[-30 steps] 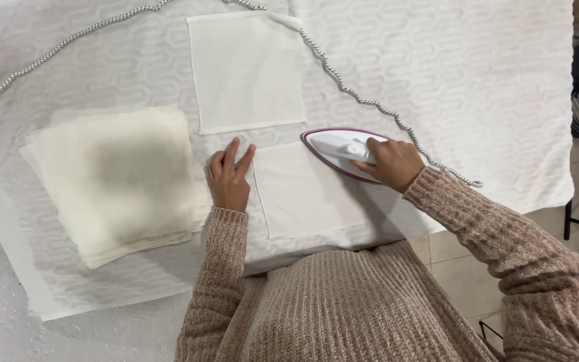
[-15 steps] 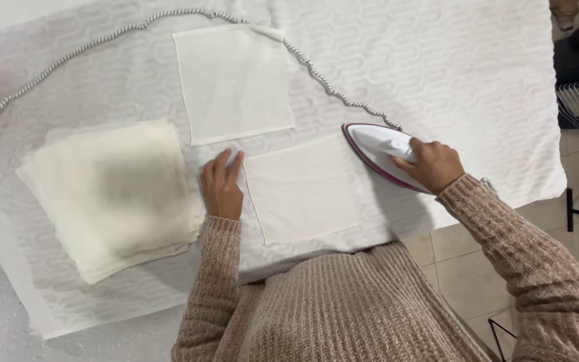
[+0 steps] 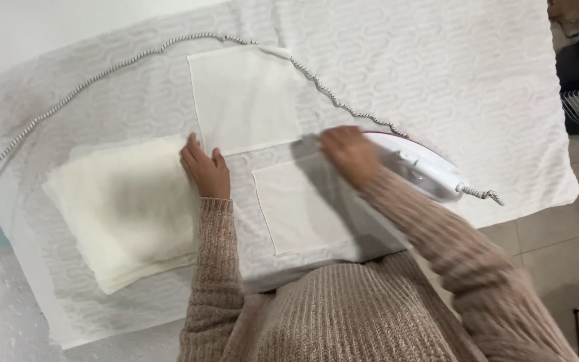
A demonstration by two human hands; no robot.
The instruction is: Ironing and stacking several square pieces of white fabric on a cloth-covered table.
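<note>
At the far left, a braided cord (image 3: 88, 84) runs across the white patterned cover (image 3: 437, 74) of the ironing surface, curving up and over toward the right. Below it lies a thick stack of cream cloths (image 3: 125, 208), folded and slightly fanned at the edges. The left hand (image 3: 204, 169) rests flat at the stack's right edge, fingers stretched out and loose, gripping nothing; its fingertips reach the lower left corner of a single white cloth square (image 3: 246, 97) spread smooth above. Just right of the wrist, a second white square (image 3: 303, 204) lies flat near the front edge of the surface, partly shaded by the arm in its knitted beige sleeve (image 3: 437, 248). The right hand (image 3: 350, 153) is blurred; it sits over the front of the iron (image 3: 423, 171), at the upper right corner of that second square, but whether its fingers close around the handle I cannot tell. The iron, white with a dark red rim, lies low on the cover, its cord leaving at the right end.
</note>
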